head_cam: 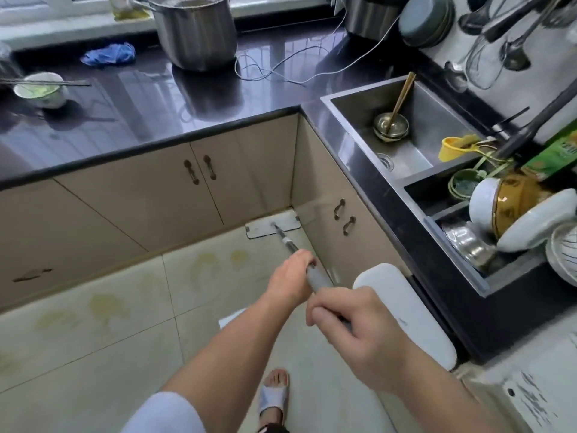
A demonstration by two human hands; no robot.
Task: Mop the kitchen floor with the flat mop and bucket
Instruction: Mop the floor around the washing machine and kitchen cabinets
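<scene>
Both hands grip the flat mop's handle (315, 278) — the left hand (292, 278) lower down to steer, the right hand (352, 326) near the top to push. The mop head (265, 229) lies flat on the floor (93, 354), tucked into the corner where the cabinets (140, 201) meet — probably to reach dirt there. No bucket shows for sure.

mop head (272, 228) on floor (93, 323) in cabinet corner | left hand (292, 278) ahead of right hand (352, 329) on handle (315, 278) | pot (195, 29) on counter (140, 98) behind | sink (415, 126) right, bowl (391, 126) inside | probably bucket (406, 310) right of hands
</scene>
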